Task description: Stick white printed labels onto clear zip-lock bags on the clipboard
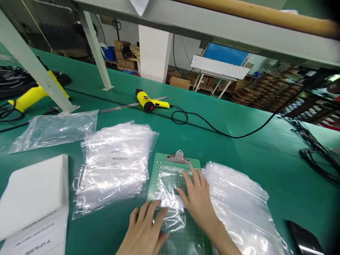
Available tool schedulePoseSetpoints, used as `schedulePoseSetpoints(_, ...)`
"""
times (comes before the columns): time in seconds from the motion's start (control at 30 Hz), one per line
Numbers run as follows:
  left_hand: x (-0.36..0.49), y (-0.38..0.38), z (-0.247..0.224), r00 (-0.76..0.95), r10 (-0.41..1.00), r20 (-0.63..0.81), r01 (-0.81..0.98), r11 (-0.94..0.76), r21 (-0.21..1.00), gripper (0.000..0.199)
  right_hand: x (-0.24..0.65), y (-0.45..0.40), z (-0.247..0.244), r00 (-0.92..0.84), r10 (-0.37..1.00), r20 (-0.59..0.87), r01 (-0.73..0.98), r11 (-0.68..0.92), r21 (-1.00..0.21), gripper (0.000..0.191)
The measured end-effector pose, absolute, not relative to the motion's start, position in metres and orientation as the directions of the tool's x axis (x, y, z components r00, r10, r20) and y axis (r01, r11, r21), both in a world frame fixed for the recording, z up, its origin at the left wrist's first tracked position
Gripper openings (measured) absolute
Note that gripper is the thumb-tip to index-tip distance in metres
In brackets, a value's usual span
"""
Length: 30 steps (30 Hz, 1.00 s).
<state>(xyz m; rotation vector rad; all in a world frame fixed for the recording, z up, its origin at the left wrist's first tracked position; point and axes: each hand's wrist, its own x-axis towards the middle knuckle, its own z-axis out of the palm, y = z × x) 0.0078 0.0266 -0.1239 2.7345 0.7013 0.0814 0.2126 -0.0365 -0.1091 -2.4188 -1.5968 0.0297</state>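
A clear plastic bag [170, 221] lies flat on a green clipboard [156, 163] printed with a grid, below its metal clip [179, 157]. Across the bag's middle is a white strip [175, 202], partly covered by my right hand [198, 200]. That hand rests on the bag's right side with fingers spread. At the lower left edge of the bag is my left hand [146, 228], its fingers apart and slightly bent. Left of the clipboard is a pile of clear bags [117, 163] with printed labels; to its right spreads another pile of clear bags [239, 202].
A yellow heat gun [146, 101] lies on a steel ruler [119, 107] at the back, its black cable trailing right. White sheets [34, 191] and more bags [63, 127] are at left. A dark object [304, 237] sits lower right. A metal frame [95, 49] stands over the table.
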Motion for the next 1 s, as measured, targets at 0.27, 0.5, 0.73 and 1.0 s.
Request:
schedulePoseSetpoints(0.27,0.075,0.081,-0.104,0.812,0.584,-0.029,0.580,-0.799,0.161,0.050,0.214,-0.051,-0.142,0.256,0.956,0.142,0.967,-0.253,-0.042,0.058)
schedulePoseSetpoints(0.5,0.067,0.087,-0.104,0.798,0.600,-0.045,0.598,-0.781,0.181,0.050,0.216,-0.042,-0.133,0.283,0.955,0.092,0.958,-0.276,-0.081,0.056)
schedulePoseSetpoints(0.73,0.070,0.099,-0.116,0.826,0.564,-0.006,0.554,-0.809,0.196,0.052,0.217,-0.038,-0.127,0.293,0.954,0.063,0.953,-0.286,-0.098,0.054)
schedulePoseSetpoints(1.0,0.007,0.109,-0.067,0.599,0.799,0.054,0.698,-0.553,0.455,0.042,0.215,-0.047,-0.104,0.291,0.942,0.168,0.950,-0.264,-0.166,0.047)
